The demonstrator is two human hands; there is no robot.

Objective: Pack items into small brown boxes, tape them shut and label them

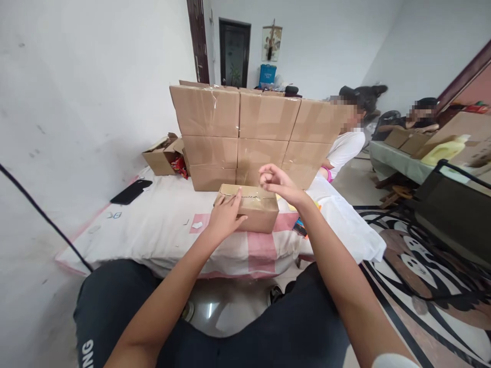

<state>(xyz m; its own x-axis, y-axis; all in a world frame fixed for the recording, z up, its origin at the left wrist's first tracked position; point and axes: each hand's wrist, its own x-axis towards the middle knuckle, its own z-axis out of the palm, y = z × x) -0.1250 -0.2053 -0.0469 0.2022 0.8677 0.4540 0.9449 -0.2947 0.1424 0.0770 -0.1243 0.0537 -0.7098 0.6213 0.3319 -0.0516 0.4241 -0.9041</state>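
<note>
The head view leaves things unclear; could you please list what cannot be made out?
In the head view:
Front box contents: hidden by cardboard.
Whether the right hand holds anything: hidden by curled fingers.
Trouser lettering: cut off by bottom edge.
Wording on the blue container: too small.

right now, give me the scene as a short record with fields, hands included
box in work: small brown cardboard box, glossy clear tape on top
left hand: left hand on the box's left part, fingers on top
right hand: right hand raised at the box's right end, fingers curled; contact unclear
behind: tall stack of taped brown cardboard boxes, front face three by three
left side: flat black rectangular object; open brown carton
surface: white cloth with pink bands
nearby: person in a white top, right of the stack
</note>
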